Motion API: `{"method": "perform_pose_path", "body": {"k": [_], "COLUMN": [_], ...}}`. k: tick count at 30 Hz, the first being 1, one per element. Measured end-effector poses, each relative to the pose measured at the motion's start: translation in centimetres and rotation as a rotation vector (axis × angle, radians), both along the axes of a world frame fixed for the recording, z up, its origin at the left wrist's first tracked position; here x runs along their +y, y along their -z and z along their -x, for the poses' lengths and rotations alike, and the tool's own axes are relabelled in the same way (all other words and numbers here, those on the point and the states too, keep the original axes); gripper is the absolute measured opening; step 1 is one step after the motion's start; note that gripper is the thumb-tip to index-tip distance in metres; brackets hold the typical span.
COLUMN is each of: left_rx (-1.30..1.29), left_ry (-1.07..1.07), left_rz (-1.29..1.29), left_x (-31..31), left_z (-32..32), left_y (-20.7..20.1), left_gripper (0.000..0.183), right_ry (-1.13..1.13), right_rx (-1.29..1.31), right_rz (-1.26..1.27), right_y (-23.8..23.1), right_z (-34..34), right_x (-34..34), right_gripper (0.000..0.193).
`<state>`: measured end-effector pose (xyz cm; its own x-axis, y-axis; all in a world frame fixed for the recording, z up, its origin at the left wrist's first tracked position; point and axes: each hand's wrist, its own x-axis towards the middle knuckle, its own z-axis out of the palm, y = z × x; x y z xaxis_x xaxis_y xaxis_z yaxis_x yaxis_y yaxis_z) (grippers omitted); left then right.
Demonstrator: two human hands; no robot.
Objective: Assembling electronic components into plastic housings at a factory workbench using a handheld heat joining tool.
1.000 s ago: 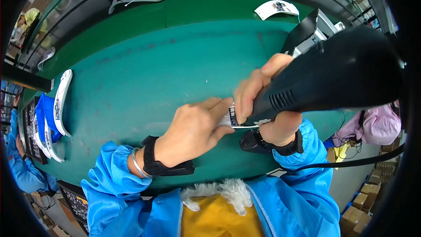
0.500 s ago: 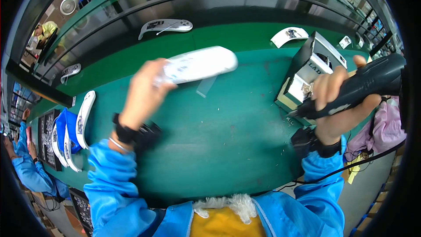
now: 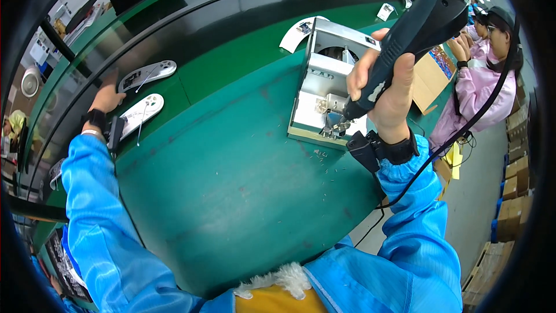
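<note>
An electric screwdriver (image 3: 399, 46), black with a cable at its top end, is gripped in my right hand (image 3: 391, 93). Its tip points down at the front of a metal screw feeder box (image 3: 341, 64), where small screws sit at the outlet. At the far left, my left hand (image 3: 107, 97) reaches over the green belt, fingers and thumb apart and slightly blurred. Just right of it lies a white curved plastic housing (image 3: 142, 111) with a thin white wire. A second such housing (image 3: 155, 72) lies behind it, its curved end close to my fingers; contact is hard to tell.
Another white curved part (image 3: 296, 33) lies on the belt behind the feeder. Loose screws (image 3: 321, 153) are scattered on the green mat (image 3: 231, 197). A cardboard box (image 3: 431, 81) stands right of the feeder, near a person in pink (image 3: 486, 81). The black cable (image 3: 463, 133) hangs beside my right arm.
My left hand has let go of the white housing it held over the mat and moved far left to the belt. The screwdriver tip has come to the feeder's outlet. The view has turned.
</note>
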<state>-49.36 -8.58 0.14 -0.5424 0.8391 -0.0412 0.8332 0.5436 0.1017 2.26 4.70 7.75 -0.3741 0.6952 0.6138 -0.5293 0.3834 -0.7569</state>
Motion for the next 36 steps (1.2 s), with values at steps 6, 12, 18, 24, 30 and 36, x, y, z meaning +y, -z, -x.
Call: {"method": "perform_pose_path", "body": {"k": [6, 12, 18, 24, 30, 36], "left_rx": [0.092, 0.17, -0.122, -0.544, -0.576, -0.57], "left_ry": [0.184, 0.182, 0.591, 0.531, 0.46, 0.449], "left_rz": [0.085, -0.277, -0.384, -0.367, -0.383, -0.395], "left_x": [5.2, 2.6, -3.9, -9.9, -11.0, -11.9], "left_z": [-0.1, -2.3, -22.6, -34.1, -33.9, -33.0], "left_y": [2.8, -1.0, -6.9, -3.8, -2.7, -2.0], "left_gripper": [0.07, 0.058, 0.053, 0.047, 0.05, 0.049], "right_ry": [-0.055, -0.101, -0.103, -0.258, -0.302, -0.357], "right_rx": [0.011, 0.052, -0.01, -0.034, -0.061, -0.172], "right_rz": [0.041, -0.121, -0.038, 0.252, 0.183, 0.207], "right_y": [0.1, 0.5, 1.2, 0.3, 1.8, 3.0], "right_z": [0.5, 0.8, 0.2, 0.8, 5.6, 8.1], "right_x": [-0.1, -1.1, -0.4, -1.6, -8.5, -11.0], "right_gripper": [0.051, 0.05, 0.05, 0.056, 0.073, 0.075]}}
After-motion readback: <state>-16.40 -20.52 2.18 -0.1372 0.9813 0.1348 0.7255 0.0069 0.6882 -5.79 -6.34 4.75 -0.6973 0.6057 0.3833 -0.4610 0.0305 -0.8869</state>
